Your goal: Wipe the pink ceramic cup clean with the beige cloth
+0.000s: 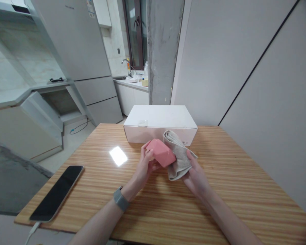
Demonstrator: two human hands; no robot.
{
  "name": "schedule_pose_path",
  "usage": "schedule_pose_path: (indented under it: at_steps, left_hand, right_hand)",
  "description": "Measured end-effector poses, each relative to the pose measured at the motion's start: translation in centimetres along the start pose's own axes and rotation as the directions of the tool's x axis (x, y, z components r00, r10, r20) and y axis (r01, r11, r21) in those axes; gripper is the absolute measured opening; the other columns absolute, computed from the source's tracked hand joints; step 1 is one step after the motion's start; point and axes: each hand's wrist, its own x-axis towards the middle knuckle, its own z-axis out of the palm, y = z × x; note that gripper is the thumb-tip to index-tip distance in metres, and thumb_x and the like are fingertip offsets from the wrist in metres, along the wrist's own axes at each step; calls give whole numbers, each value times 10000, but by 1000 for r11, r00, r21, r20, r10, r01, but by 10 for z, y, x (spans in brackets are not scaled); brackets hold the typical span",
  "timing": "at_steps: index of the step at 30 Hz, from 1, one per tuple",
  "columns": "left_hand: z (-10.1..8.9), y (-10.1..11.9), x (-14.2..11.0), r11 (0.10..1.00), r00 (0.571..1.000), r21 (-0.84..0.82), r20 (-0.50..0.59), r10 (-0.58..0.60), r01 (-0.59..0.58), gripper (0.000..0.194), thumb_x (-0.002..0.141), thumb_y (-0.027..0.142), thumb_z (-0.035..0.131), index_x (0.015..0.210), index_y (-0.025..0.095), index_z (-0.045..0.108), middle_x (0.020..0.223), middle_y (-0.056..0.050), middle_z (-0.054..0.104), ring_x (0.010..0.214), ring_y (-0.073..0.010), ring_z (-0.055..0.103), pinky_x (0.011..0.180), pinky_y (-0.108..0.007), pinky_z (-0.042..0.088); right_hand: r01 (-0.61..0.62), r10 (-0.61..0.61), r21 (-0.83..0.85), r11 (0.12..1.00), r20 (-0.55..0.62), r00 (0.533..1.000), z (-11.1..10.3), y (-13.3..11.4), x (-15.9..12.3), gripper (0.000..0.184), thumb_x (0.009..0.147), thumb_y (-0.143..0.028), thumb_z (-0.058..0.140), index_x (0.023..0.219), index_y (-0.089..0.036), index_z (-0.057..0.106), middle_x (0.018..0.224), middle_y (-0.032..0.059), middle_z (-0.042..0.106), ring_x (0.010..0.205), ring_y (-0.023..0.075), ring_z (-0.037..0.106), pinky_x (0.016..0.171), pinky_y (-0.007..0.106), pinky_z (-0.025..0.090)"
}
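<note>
A pink faceted object [161,152], of a kind I cannot make out, is held above the table with its long side tilted down to the right. My left hand [146,164] grips its left end, fingers behind and below, thumb on the near side. A folded beige-grey cloth [179,163] is in my right hand [195,174], pinched with the thumb on top and the other fingers underneath. The cloth's left edge touches the right end of the pink object. Part of that end is hidden by the cloth.
A white box [160,117] lies at the far edge of the wood-grain table [234,190], just behind my hands. On the left, a phone [57,194] lies near the edge with a white cable [32,233] plugged in. A grey concrete pillar [164,51] rises beyond the table.
</note>
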Motion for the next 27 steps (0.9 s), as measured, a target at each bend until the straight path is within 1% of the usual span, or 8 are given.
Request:
schedule_pose_path:
  at_steps: [2,5,10,15,19,22,25,27]
  left_hand:
    - [2,3,-1,1000,1000,-19,-12,-20,20,511,834,485,618,1273,325,413,1247,-68,517,886,-212,644,694,-379,568]
    - [2,2,-2,999,999,-46,-34,12,-14,531,795,404,694,1254,318,443,1217,-53,525,924,-197,621,721,-350,561]
    - [1,-6,-5,994,998,-109,57,3,3,452,766,342,728,1159,221,542,1145,-78,585,1014,-208,592,842,-348,529]
    - [2,-5,-6,999,999,-32,52,11,-10,601,724,296,755,1253,266,470,1169,-78,571,963,-222,604,707,-322,553]
    - [1,-3,-4,988,992,93,-19,128,-126,724,646,231,808,1276,274,454,1186,-64,581,990,-200,600,757,-265,528]
    - [0,-3,-3,964,977,173,-38,212,-202,838,582,196,851,1301,286,429,1247,-63,567,1027,-199,604,837,-274,513]
    - [2,-3,-5,963,976,182,-48,211,-199,884,568,202,862,1319,294,405,1287,-74,549,1033,-211,611,861,-305,514]
    - [4,-2,-6,977,983,129,-55,177,-168,828,629,256,833,1333,295,399,1298,-79,540,1046,-213,604,864,-316,514]
  right_hand:
    - [7,-7,-4,1000,7,1000,1,-2,0,279,801,-480,676,973,-271,746,1008,-36,774,1039,195,682,908,286,524]
    - [19,-19,-3,1000,21,1000,4,-5,-1,266,806,-460,677,984,-273,740,1022,-34,771,996,186,698,851,276,550]
    - [36,-34,-47,998,61,998,8,-10,-4,360,741,-525,715,964,-244,746,962,1,783,973,222,710,811,310,586]
    - [50,-41,-86,995,102,994,12,-11,-7,305,754,-517,709,927,-269,748,898,-15,788,952,209,721,802,307,596]
    - [24,-17,-71,997,106,994,12,-8,-8,316,805,-512,660,993,-272,742,1007,-18,777,1035,182,693,882,265,553]
    - [10,-2,-62,998,121,993,11,-5,-8,367,823,-527,625,1070,-273,722,1125,-5,742,1177,204,614,992,319,491]
    - [0,7,-66,998,107,994,9,-3,-7,423,777,-565,656,1066,-264,724,1162,9,726,1257,238,546,1054,374,436]
    - [-2,7,-68,998,80,997,8,-3,-6,410,771,-565,664,1043,-265,732,1151,8,731,1261,242,541,1057,378,430]
